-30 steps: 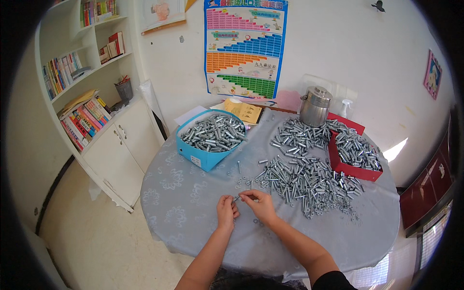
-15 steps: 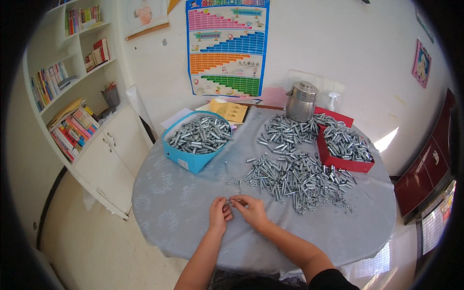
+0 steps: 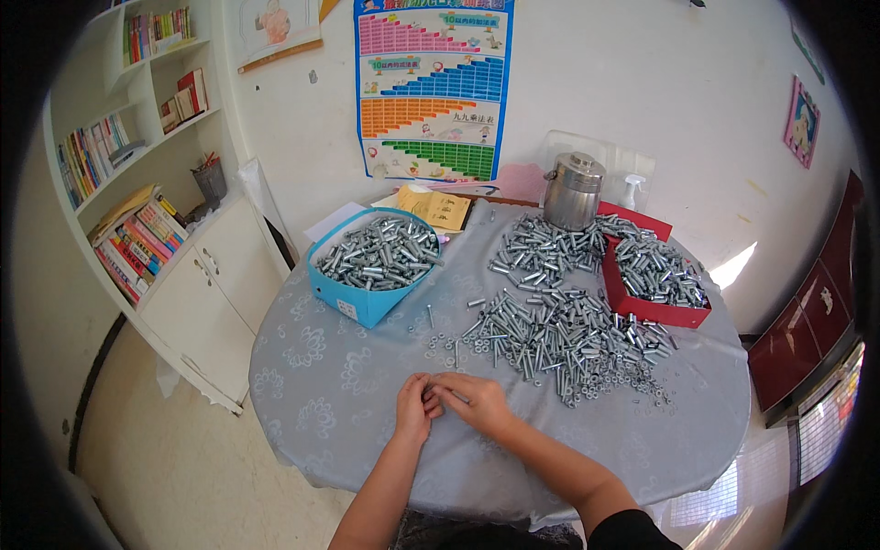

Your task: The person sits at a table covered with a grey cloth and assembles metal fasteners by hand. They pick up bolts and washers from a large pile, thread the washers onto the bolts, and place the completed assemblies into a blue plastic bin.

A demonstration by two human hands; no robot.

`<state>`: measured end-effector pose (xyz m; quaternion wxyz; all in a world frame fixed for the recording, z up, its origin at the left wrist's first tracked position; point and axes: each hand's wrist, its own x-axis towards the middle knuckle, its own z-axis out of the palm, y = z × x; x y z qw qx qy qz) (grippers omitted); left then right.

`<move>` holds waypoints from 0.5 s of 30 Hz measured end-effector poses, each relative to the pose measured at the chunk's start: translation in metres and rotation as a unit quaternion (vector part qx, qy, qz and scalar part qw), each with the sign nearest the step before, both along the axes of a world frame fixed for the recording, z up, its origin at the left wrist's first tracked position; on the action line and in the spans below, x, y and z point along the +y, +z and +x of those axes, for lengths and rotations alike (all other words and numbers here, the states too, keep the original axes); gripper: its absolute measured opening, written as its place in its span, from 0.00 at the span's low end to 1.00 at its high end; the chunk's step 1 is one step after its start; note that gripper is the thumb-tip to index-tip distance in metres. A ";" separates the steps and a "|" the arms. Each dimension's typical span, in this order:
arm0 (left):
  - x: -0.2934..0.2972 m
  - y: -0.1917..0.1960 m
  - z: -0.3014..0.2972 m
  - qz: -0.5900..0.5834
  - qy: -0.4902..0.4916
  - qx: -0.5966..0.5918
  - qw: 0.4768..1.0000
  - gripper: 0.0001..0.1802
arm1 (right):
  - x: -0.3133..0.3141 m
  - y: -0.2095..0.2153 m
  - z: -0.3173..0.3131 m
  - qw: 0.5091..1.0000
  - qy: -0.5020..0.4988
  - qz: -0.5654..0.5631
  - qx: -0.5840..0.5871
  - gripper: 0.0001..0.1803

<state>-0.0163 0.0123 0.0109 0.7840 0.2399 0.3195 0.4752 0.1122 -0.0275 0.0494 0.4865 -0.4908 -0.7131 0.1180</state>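
Over the near part of the grey-clothed table [image 3: 367, 440], my left hand [image 3: 414, 408] and my right hand [image 3: 475, 401] meet fingertip to fingertip. Both are closed round a small piece of metal that the fingers mostly hide; its kind cannot be made out. Just beyond them lie a few loose nuts and washers [image 3: 438, 343] and a single upright bolt [image 3: 430, 316]. A large heap of silvery bolts and sleeves [image 3: 559, 335] spreads to the right, with small nuts and washers [image 3: 596, 380] along its near edge.
A blue box [image 3: 367, 307] full of metal fasteners stands at the back left. On the right is a red box [image 3: 660, 312], also filled. A steel canister [image 3: 573, 192] stands behind the heap, beside a white spray bottle [image 3: 631, 191]. Yellow papers [image 3: 440, 211] lie at the back.
My right hand's fingertips have shifted slightly left, closer over the left hand's fingers. The left hand stays almost where it was.
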 end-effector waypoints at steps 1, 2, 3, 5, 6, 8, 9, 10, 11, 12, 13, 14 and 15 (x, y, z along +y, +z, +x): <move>0.000 0.001 -0.001 -0.002 0.001 -0.005 1.000 0.04 | -0.001 0.002 0.001 0.999 0.002 -0.040 0.018 0.11; -0.001 0.002 0.000 -0.005 0.002 -0.011 1.000 0.04 | 0.002 0.000 0.005 0.995 -0.031 -0.084 0.049 0.11; -0.001 0.003 0.000 -0.009 0.003 -0.014 1.000 0.04 | 0.007 -0.004 0.010 0.987 -0.064 -0.128 0.079 0.11; -0.001 0.004 0.000 -0.017 0.006 -0.021 1.000 0.04 | 0.020 -0.007 0.022 0.984 -0.112 -0.132 0.042 0.10; 0.000 0.003 0.000 -0.017 0.008 -0.022 1.000 0.04 | 0.028 -0.006 0.028 0.987 -0.127 -0.092 -0.026 0.10; 0.001 0.001 0.000 -0.014 0.012 -0.024 1.000 0.04 | 0.044 -0.012 0.035 0.984 -0.130 -0.054 -0.107 0.10; 0.001 0.002 0.001 -0.015 0.009 -0.025 1.000 0.04 | 0.052 -0.016 0.037 0.983 -0.123 -0.037 -0.130 0.09; 0.002 0.002 0.001 -0.015 0.007 -0.025 1.000 0.04 | 0.060 -0.020 0.038 0.981 -0.115 -0.020 -0.153 0.09; 0.003 0.003 0.001 -0.015 0.004 -0.025 1.000 0.03 | 0.066 -0.023 0.038 0.979 -0.106 -0.003 -0.176 0.09; 0.003 0.002 0.001 -0.013 -0.003 -0.023 1.000 0.03 | 0.073 -0.026 0.037 0.976 -0.111 -0.007 -0.189 0.09; 0.004 -0.002 -0.001 -0.011 -0.005 -0.021 1.000 0.03 | 0.081 -0.030 0.033 0.974 -0.110 -0.009 -0.200 0.09; 0.004 -0.002 -0.001 -0.010 -0.011 -0.019 1.000 0.04 | 0.084 -0.030 0.030 0.971 -0.112 -0.013 -0.213 0.09; 0.004 -0.002 -0.001 -0.012 -0.009 -0.016 1.000 0.03 | 0.086 -0.030 0.029 0.966 -0.117 -0.023 -0.231 0.08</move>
